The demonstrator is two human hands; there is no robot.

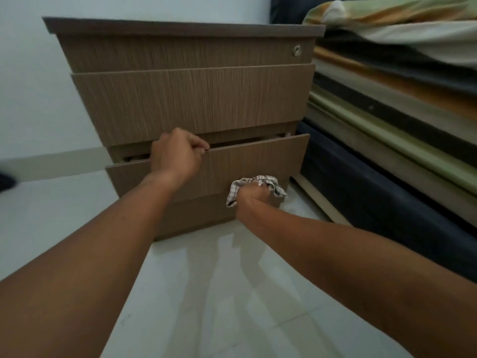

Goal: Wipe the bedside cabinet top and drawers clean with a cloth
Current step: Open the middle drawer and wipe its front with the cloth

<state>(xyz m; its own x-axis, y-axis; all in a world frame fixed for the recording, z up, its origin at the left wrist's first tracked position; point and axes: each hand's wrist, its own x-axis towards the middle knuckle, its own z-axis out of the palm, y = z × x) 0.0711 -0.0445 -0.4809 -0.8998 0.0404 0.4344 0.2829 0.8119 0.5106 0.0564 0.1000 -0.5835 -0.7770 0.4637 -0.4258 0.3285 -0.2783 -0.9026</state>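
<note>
A brown wood-grain bedside cabinet (191, 99) stands against the white wall, seen from low down. Its bottom drawer (258, 161) is pulled out a little, with a dark gap above its front. My left hand (175, 153) grips the top edge of that drawer front, fingers curled over it. My right hand (251, 195) is closed on a checked white cloth (268, 183) and presses it against the lower right part of the same drawer front. The top drawer has a round metal lock (297, 50) near its right end. The cabinet's top surface is hidden from this angle.
A bed (402, 125) with a dark base and striped bedding stands right beside the cabinet on the right. Glossy white floor tiles (206, 293) stretch in front. A dark object (5, 180) lies at the far left edge.
</note>
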